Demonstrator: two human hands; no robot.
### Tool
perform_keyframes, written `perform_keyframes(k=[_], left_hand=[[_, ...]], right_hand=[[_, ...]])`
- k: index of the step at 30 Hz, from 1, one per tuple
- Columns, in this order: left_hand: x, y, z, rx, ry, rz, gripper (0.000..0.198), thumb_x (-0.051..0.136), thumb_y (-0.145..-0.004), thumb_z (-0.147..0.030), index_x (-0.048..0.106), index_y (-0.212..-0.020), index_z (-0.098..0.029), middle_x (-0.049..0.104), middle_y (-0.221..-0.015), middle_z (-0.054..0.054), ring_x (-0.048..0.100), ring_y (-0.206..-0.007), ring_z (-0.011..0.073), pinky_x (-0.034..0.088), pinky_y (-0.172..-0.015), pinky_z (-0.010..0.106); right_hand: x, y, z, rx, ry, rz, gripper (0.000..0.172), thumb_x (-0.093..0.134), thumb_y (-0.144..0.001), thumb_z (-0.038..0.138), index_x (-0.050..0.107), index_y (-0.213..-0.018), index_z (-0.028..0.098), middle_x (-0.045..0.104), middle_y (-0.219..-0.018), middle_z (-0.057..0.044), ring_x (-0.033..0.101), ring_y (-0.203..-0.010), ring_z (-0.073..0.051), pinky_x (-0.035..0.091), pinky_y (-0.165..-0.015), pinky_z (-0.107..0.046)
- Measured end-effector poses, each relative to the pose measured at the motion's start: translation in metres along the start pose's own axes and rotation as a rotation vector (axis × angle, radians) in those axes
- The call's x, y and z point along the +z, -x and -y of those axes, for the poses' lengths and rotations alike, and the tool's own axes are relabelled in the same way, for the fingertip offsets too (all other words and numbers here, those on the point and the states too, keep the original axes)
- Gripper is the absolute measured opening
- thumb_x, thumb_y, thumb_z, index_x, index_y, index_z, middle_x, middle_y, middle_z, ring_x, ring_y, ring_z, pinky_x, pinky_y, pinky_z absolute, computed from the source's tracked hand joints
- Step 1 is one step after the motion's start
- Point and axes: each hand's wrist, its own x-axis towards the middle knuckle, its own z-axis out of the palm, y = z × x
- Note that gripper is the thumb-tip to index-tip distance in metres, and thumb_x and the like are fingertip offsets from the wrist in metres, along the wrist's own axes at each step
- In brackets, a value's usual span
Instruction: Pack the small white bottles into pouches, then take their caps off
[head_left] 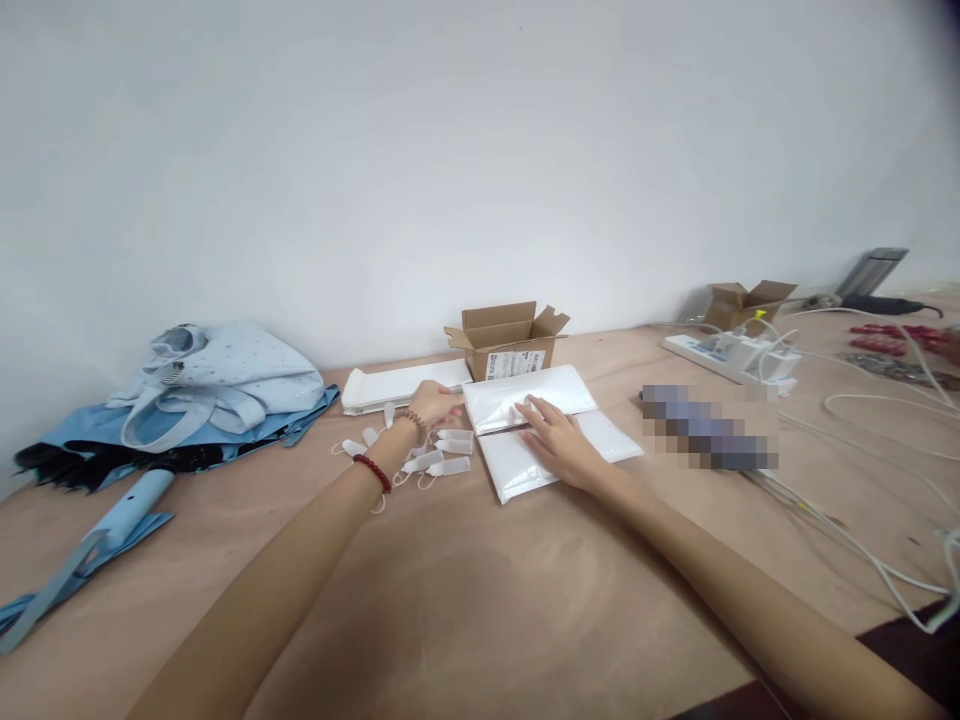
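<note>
Well, from the head view, my left hand (pixel 433 405) sits half-curled with its fingertips at the edge of a white plastic packet (pixel 529 395); I cannot tell whether it has hold. My right hand (pixel 559 447) lies open across that packet and a second packet (pixel 517 465) on the desk (pixel 450 610), near small loop-strung tags (pixel 442 455) and an open cardboard box (pixel 504 340).

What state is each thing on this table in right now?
Left hand: empty, fingertips at the edge of the white packets
Right hand: lying flat on the white packets
Cardboard box: open, flaps up
Second cardboard box: open
Power strip: plugs in, cables attached
Blue umbrella: closed, lying down
</note>
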Motion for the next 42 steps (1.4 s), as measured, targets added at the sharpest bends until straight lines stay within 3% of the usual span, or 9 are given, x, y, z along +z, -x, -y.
perform_keyframes(k=[4, 8, 13, 21, 25, 30, 34, 38, 42], left_hand=[[-0.040, -0.013, 0.021, 0.105, -0.241, -0.189, 0.009, 0.067, -0.069, -0.019, 0.066, -0.078, -0.016, 0.069, -0.083, 0.009, 0.061, -0.088, 0.0235, 0.044, -0.077, 0.030], [-0.064, -0.016, 0.046, 0.165, -0.464, -0.219, 0.011, 0.065, -0.072, -0.022, 0.070, -0.081, -0.017, 0.068, -0.094, 0.010, 0.056, -0.100, 0.0274, 0.041, -0.087, 0.034], [-0.058, -0.016, 0.062, 0.168, -0.662, -0.241, 0.021, 0.056, -0.079, -0.025, 0.071, -0.093, -0.019, 0.064, -0.103, 0.012, 0.050, -0.107, 0.0294, 0.044, -0.085, 0.036], [-0.056, -0.026, 0.064, 0.208, -0.796, -0.246, 0.020, 0.049, -0.081, -0.018, 0.069, -0.081, -0.017, 0.063, -0.096, 0.014, 0.052, -0.103, 0.0283, 0.047, -0.075, 0.033], [-0.060, -0.019, 0.061, 0.265, -0.818, -0.305, 0.019, 0.046, -0.082, -0.014, 0.065, -0.086, -0.016, 0.061, -0.098, 0.014, 0.054, -0.101, 0.0267, 0.046, -0.073, 0.032], [-0.077, 0.005, 0.054, 0.316, -0.753, -0.456, 0.025, 0.034, -0.089, -0.016, 0.058, -0.098, -0.015, 0.061, -0.101, 0.013, 0.061, -0.086, 0.0243, 0.046, -0.070, 0.033], [-0.085, 0.045, 0.068, 0.344, -0.666, -0.552, 0.023, 0.032, -0.092, -0.020, 0.054, -0.098, -0.014, 0.063, -0.094, 0.012, 0.062, -0.087, 0.0241, 0.047, -0.074, 0.034], [-0.071, 0.091, 0.085, 0.485, -0.332, -0.686, 0.021, 0.037, -0.093, -0.030, 0.052, -0.097, -0.016, 0.064, -0.095, 0.009, 0.063, -0.087, 0.0219, 0.050, -0.077, 0.035], [-0.048, 0.119, 0.076, 0.634, -0.208, -0.622, 0.017, 0.042, -0.092, -0.025, 0.052, -0.102, -0.016, 0.060, -0.111, 0.012, 0.058, -0.106, 0.0217, 0.052, -0.085, 0.036]], right_hand=[[-0.002, 0.002, 0.007, -0.037, -0.005, 0.001, 0.045, 0.029, -0.097, 0.036, 0.033, -0.139, 0.020, 0.034, -0.145, -0.016, 0.029, -0.134, -0.027, 0.038, -0.097, -0.052], [-0.004, 0.004, 0.016, -0.073, -0.002, -0.005, 0.045, 0.030, -0.097, 0.035, 0.033, -0.139, 0.020, 0.034, -0.145, -0.016, 0.027, -0.135, -0.026, 0.036, -0.099, -0.051], [-0.007, 0.008, 0.024, -0.097, -0.018, 0.007, 0.045, 0.030, -0.097, 0.035, 0.035, -0.138, 0.019, 0.033, -0.145, -0.016, 0.027, -0.135, -0.026, 0.034, -0.101, -0.051], [-0.010, 0.009, 0.026, -0.087, -0.019, 0.014, 0.045, 0.028, -0.097, 0.037, 0.035, -0.138, 0.019, 0.031, -0.147, -0.016, 0.027, -0.135, -0.027, 0.033, -0.101, -0.052], [-0.010, 0.010, 0.027, -0.095, -0.027, 0.003, 0.045, 0.029, -0.097, 0.037, 0.035, -0.138, 0.019, 0.031, -0.146, -0.016, 0.027, -0.135, -0.027, 0.034, -0.100, -0.052], [-0.011, 0.012, 0.029, -0.109, -0.036, -0.014, 0.044, 0.030, -0.097, 0.036, 0.034, -0.138, 0.019, 0.032, -0.146, -0.016, 0.029, -0.134, -0.027, 0.035, -0.100, -0.053], [-0.012, 0.013, 0.034, -0.126, -0.016, -0.063, 0.045, 0.030, -0.097, 0.036, 0.032, -0.139, 0.018, 0.030, -0.147, -0.016, 0.027, -0.135, -0.028, 0.035, -0.100, -0.054], [-0.018, 0.017, 0.050, -0.177, -0.047, -0.207, 0.055, 0.035, -0.096, 0.035, 0.019, -0.144, 0.015, 0.028, -0.147, -0.019, 0.024, -0.137, -0.028, 0.035, -0.101, -0.052], [-0.029, 0.023, 0.068, -0.302, -0.065, -0.392, 0.067, 0.045, -0.092, 0.029, 0.009, -0.147, 0.012, 0.024, -0.148, -0.021, 0.019, -0.138, -0.030, 0.034, -0.104, -0.049]])
